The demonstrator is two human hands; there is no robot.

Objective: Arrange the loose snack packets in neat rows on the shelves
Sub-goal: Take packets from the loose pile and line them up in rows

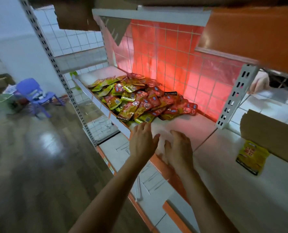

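One heap of snack packets (139,100), red and yellow-green and overlapping too much to count, lies on the left half of the white shelf (198,128) against the red-lit tiled back wall. One more yellow packet (251,156) lies alone, flat on the next shelf section to the right, well apart from the heap and touching the front of one cardboard box (271,130). Two bare forearms reach forward side by side. The left hand (142,142) is palm down with straight fingers, its tips just short of the heap's near edge, holding nothing. The right hand (178,148) hovers palm down over bare shelf, its fingers loosely bent and holding nothing. One purple chair (34,93) stands on the floor at far left.
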